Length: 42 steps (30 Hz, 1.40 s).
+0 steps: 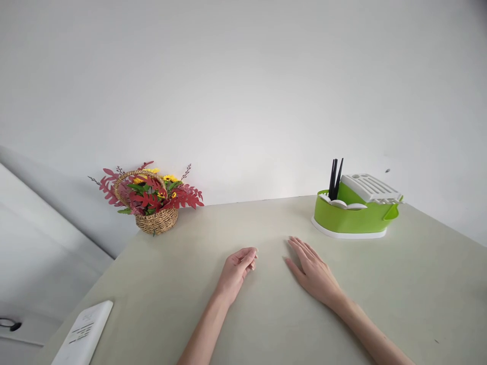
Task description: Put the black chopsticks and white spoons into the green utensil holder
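My left hand (pixel 236 271) rests on the pale green tabletop (pixel 262 324) near the middle. Its fingers are curled, with the thumb pressed against them; whether anything small is between them is hidden. To its right, my right hand (pixel 312 268) lies palm down on the table, fingers stretched out and thumb apart, holding nothing. Nearest to the right hand, beyond its fingertips, stands a green and white utensil holder (pixel 348 218). Black chopsticks (pixel 335 180) stand upright in it, beside white rounded pieces (pixel 346 205) along its front rim.
A woven basket (pixel 158 221) of red leaves and yellow flowers stands at the back left, close to the white wall (pixel 243 101). A flat white device or box (pixel 84 332) with dark slots lies at the table's left edge. A white surface (pixel 41 243) is beyond that edge.
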Each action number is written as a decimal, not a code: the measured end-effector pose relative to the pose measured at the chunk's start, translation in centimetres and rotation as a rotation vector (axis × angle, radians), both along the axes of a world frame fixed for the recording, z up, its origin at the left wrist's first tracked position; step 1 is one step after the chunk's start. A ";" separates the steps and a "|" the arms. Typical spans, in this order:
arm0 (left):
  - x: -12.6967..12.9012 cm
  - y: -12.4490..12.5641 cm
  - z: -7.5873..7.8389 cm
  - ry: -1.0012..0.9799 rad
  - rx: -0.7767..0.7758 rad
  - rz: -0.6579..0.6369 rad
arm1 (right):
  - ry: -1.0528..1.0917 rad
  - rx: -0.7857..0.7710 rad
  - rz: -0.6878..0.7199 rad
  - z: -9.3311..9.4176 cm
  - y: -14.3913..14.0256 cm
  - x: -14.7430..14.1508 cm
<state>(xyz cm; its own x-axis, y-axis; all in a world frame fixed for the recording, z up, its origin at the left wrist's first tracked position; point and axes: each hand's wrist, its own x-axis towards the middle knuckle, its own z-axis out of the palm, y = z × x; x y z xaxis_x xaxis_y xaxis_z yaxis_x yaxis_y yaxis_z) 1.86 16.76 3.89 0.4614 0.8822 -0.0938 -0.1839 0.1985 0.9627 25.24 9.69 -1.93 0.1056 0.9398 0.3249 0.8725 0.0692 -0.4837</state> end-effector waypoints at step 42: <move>0.0 -0.1 0.3 0.024 -0.001 -0.040 | 0.035 0.005 0.012 -0.1 -0.3 0.4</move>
